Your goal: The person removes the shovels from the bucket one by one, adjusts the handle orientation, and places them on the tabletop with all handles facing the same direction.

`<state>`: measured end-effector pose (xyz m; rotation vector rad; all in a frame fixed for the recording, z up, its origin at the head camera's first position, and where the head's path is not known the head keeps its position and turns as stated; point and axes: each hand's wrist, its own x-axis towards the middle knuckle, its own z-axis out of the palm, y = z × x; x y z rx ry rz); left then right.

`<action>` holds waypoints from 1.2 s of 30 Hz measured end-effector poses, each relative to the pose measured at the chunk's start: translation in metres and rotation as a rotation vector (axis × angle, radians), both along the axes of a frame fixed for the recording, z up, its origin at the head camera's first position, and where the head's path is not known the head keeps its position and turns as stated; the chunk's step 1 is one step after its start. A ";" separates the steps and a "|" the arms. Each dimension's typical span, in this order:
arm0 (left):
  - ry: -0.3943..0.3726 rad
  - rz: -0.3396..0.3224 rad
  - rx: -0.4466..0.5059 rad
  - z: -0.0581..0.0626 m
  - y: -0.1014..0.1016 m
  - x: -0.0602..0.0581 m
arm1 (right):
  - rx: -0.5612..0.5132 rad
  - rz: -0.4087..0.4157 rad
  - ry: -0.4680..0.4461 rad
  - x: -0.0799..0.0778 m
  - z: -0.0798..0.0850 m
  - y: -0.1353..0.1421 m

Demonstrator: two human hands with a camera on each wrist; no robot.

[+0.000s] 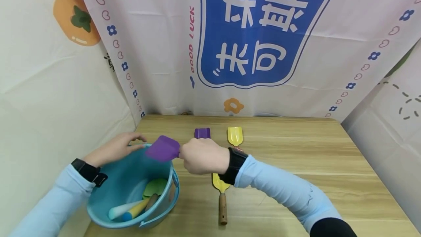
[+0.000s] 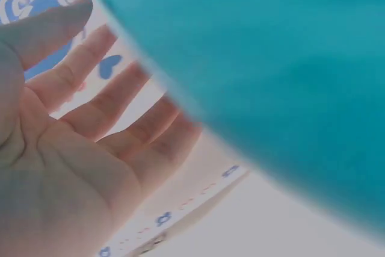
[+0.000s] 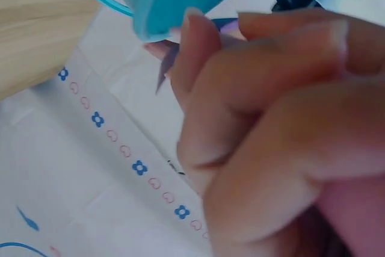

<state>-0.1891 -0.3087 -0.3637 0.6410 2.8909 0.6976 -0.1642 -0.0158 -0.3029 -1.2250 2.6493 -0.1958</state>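
One curled grip (image 1: 204,155) round purple shovel (image 1: 163,149)

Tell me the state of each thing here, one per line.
Blue bucket: open-topped, things inside
Bucket handle: lowered
Purple shovel: gripped by the right hand
Left hand: fingers extended, at the bucket
Far purple tool: on the table, partly hidden
Far yellow shovel: lying down, partly hidden
Near yellow shovel: lying down, partly hidden
Cloth backdrop: hanging, creased

- A turquoise bucket (image 1: 128,171), at lower left, is shown partly filled, its carrying handle lowered along the right side.
- A purple toy shovel (image 1: 162,149), left of centre, is held raised, its blade pointed left at the bucket's rim.
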 end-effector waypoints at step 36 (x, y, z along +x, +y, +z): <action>-0.350 -0.087 0.266 0.017 0.169 -0.090 | -0.439 -0.428 0.275 0.003 -0.080 0.106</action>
